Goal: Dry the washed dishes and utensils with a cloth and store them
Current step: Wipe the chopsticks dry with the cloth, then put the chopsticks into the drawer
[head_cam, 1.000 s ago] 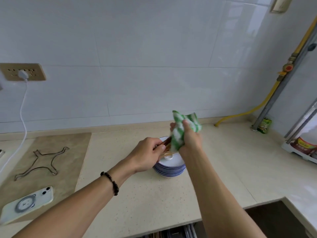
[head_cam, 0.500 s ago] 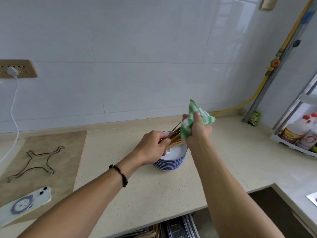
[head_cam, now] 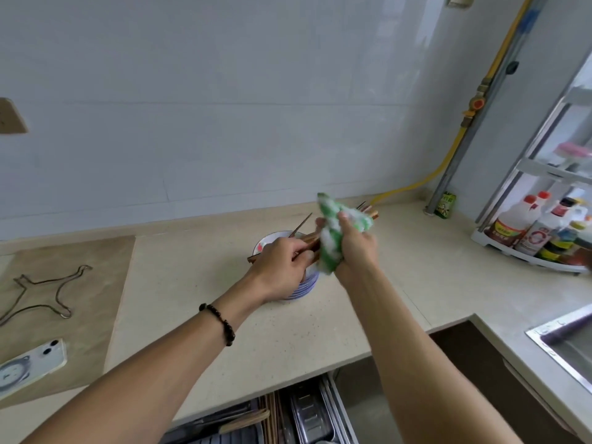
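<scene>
Head view, chopsticks: a bundle of brown chopsticks [head_cam: 306, 243] lies aslant over the stack of plates [head_cam: 304, 285], near the middle of the bench [head_cam: 198, 283]; the tips show past the cloth at about 2 o'clock.
Head view, left hand: the left hand [head_cam: 282, 261] curls round the butt end of the bundle, fingers closed on it.
Head view, right hand: the right hand [head_cam: 354, 245] grips the green-and-white cloth [head_cam: 333, 238] bunched round the middle of the sticks.
Head view, plates: the stack stands directly under the left hand; one thin stick [head_cam: 301, 224] juts up apart from the bundle toward 1 o'clock.
Handling, chopsticks: judged light, stiff and smooth; a loose bundle is likely to fan out or slip lengthwise, so the hold belongs near the thick ends with the cloth sliding toward the tips.
Handling, cloth: soft and pliant, it wraps readily; it needs a full-fist squeeze to press against every stick.
Handling, plates: ceramic by the look, heavier and breakable; best lifted at the rim with both hands.
Storage: an open drawer [head_cam: 307, 415] with metal trays sits below the bench edge at 6 o'clock, probably where the sticks go.
</scene>
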Tool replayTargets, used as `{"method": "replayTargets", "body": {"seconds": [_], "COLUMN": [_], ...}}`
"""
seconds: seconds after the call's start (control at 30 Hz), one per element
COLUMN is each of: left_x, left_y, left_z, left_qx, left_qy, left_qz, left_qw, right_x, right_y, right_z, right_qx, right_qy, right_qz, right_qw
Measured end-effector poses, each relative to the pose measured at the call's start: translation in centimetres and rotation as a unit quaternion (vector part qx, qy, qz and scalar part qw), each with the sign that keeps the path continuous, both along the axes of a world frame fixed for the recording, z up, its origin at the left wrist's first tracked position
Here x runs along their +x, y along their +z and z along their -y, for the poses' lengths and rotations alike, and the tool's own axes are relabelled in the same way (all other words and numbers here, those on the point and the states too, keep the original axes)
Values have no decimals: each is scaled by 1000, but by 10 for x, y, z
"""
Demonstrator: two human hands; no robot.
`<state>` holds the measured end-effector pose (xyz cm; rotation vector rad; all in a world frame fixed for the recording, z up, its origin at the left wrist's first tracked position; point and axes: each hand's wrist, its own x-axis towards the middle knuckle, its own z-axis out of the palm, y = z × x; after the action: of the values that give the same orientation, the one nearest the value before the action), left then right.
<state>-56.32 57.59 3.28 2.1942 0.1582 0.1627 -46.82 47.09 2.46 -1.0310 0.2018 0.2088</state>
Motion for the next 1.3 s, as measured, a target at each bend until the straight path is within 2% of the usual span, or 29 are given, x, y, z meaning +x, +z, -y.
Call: {"method": "replayTargets", "body": {"seconds": [0.1, 0.17, 0.27, 0.37, 0.43, 0.57, 0.7, 0.87, 0.97, 1.03, 1.1, 1.3], "left_x": [-8, -8, -12, -32, -39, -46, -74, -106, -122, -131, -138, -135], "left_y": [-3, -8, -18, -26, -32, -43, -46, -69, -95, -122, -154, -271], "left_z": [29, 55, 75, 100, 117, 145, 157, 162, 151, 146, 150, 164], "left_qx": [11, 8, -12, 4, 22, 2, 8, 20, 8, 12, 10, -76], "left_qy": [-11, 1, 8, -25, -17, 30, 8, 1, 33, 59, 86, 206], "left_qz": [-5, 11, 1, -49, -51, -42, -79, -111, -168, -215, -252, -333], "left_qw": [1000, 1000, 1000, 998, 998, 999, 997, 994, 985, 975, 964, 917], "right_x": [20, 2, -29, -10, -14, -73, -56, -40, -29, -28, -40, -80], "right_y": [4, -9, -33, -35, -38, -55, -56, -88, -122, -151, -176, -237], "right_z": [35, 46, 66, 115, 128, 133, 169, 198, 220, 231, 235, 237], "right_qx": [-18, -37, -46, -6, -23, -43, -5, -104, -233, -296, -299, -268], "right_qy": [-91, -67, 33, -30, -63, 41, -2, -24, -82, -83, -41, 72], "right_qz": [-26, -2, 2, -56, -79, -62, -95, -115, -86, -86, -93, -116], "right_qw": [995, 997, 998, 998, 995, 996, 995, 988, 965, 948, 949, 954]}}
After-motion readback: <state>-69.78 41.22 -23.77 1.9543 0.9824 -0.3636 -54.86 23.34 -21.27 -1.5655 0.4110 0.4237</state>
